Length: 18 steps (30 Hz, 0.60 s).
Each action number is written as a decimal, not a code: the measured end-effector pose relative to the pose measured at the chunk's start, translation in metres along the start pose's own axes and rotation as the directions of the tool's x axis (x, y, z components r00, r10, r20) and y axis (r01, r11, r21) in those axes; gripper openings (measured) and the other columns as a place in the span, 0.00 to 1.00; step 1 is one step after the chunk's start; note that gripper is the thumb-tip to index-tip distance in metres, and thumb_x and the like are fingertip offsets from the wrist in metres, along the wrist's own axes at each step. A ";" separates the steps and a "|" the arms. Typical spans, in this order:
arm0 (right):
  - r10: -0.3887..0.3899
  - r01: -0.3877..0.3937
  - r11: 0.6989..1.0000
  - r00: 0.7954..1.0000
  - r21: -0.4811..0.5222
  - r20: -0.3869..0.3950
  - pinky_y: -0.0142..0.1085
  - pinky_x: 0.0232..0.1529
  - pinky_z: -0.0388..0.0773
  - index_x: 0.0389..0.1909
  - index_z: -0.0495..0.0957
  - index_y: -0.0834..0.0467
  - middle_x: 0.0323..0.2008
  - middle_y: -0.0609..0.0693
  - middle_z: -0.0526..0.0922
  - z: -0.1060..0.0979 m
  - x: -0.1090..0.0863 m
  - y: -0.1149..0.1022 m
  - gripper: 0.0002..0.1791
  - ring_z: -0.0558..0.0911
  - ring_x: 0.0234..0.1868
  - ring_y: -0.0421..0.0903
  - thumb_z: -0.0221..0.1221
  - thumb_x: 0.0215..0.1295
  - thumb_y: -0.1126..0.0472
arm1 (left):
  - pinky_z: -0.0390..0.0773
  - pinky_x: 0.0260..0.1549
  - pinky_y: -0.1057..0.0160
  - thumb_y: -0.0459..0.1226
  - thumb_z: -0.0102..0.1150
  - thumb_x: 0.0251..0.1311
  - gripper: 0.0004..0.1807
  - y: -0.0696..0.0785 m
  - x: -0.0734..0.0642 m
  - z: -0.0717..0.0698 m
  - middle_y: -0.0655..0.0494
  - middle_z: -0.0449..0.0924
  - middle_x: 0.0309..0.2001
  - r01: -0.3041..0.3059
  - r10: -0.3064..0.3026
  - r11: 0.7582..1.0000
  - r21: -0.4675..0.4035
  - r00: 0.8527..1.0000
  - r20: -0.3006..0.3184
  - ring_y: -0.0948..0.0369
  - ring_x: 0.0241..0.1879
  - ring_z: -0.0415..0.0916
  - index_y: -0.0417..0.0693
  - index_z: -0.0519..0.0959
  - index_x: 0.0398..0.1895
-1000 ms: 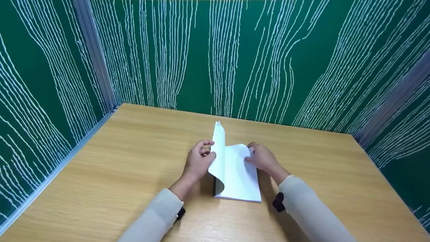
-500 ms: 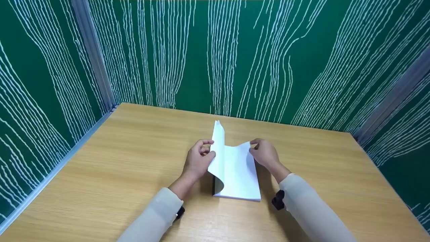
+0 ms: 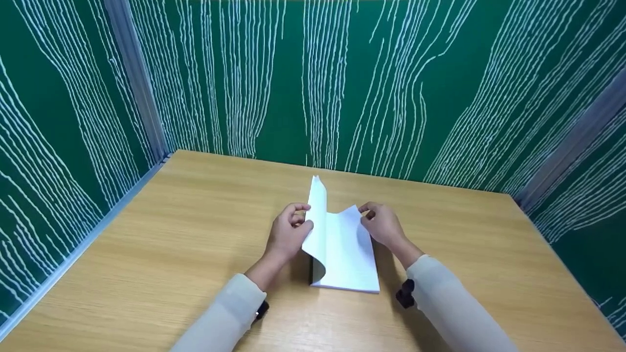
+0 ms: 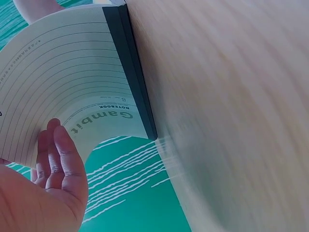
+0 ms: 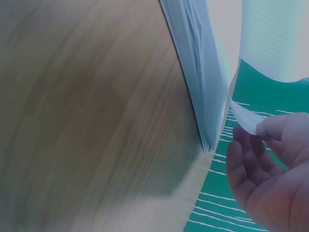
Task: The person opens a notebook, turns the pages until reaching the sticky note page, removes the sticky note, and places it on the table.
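Observation:
A notebook [image 3: 349, 259] lies on the table with its front part lifted upright and curled over at the left. In the left wrist view its pale cover [image 4: 72, 72] shows ruled lines, the words "Gambit" and "NOTEBOOK", and a black spine strip. My left hand [image 3: 288, 232] grips that raised part, thumb on the page side and fingers against the cover. At the far right corner, my right hand [image 3: 386, 225] pinches a raised page between thumb and forefinger. The right wrist view shows the page corner [image 5: 246, 118] bent up from the stack below.
The wooden table [image 3: 195, 220] extends around the notebook on all sides. Green panels [image 3: 283, 98] with white wavy lines stand behind it and at both sides. A dark device [image 3: 405, 294] is strapped at the right wrist.
My right hand has lifted the notebook's far right page corner, then drawn it slightly left. The left hand stays in place with the raised part.

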State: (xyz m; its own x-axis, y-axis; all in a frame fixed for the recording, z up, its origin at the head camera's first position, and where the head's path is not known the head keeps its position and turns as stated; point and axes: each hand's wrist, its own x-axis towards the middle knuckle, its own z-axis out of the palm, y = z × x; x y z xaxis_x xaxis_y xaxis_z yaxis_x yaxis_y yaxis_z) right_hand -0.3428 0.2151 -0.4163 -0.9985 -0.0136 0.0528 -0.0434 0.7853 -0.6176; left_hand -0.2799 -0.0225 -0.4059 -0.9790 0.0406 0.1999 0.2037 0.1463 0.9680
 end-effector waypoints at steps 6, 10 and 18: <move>-0.111 0.108 0.993 0.993 0.056 0.048 0.36 0.35 0.74 0.45 0.74 0.49 0.44 0.44 0.76 0.000 0.000 -0.001 0.13 0.73 0.41 0.46 0.49 0.61 0.55 | 0.71 0.28 0.65 0.39 0.51 0.52 0.16 0.000 0.000 0.001 0.54 0.74 0.23 0.006 -0.006 1.000 0.013 1.000 0.007 0.59 0.28 0.69 0.59 0.70 0.46; -0.160 0.145 0.983 0.978 0.112 0.136 0.41 0.41 0.74 0.50 0.72 0.47 0.49 0.44 0.74 0.000 -0.002 -0.004 0.16 0.73 0.46 0.46 0.45 0.64 0.52 | 0.71 0.28 0.66 0.40 0.51 0.51 0.16 0.000 0.000 0.000 0.57 0.75 0.24 0.010 -0.010 1.000 0.013 1.000 0.006 0.60 0.28 0.69 0.59 0.70 0.46; -0.225 0.187 0.968 0.941 0.166 0.254 0.40 0.43 0.74 0.55 0.65 0.36 0.53 0.46 0.71 0.006 -0.009 -0.008 0.20 0.72 0.49 0.47 0.48 0.62 0.54 | 0.70 0.25 0.66 0.41 0.51 0.51 0.16 0.001 -0.001 0.000 0.59 0.74 0.21 0.011 -0.011 1.000 0.027 1.000 0.014 0.61 0.25 0.69 0.60 0.70 0.46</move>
State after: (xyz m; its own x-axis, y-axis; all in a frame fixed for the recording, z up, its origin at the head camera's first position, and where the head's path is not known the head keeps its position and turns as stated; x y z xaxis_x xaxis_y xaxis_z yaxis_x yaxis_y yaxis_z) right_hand -0.3337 0.2049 -0.4163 -0.9381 -0.3463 -0.0105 -0.2339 0.6552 -0.7183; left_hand -0.2791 -0.0227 -0.4053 -0.9810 0.0529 0.1866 0.1930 0.1729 0.9658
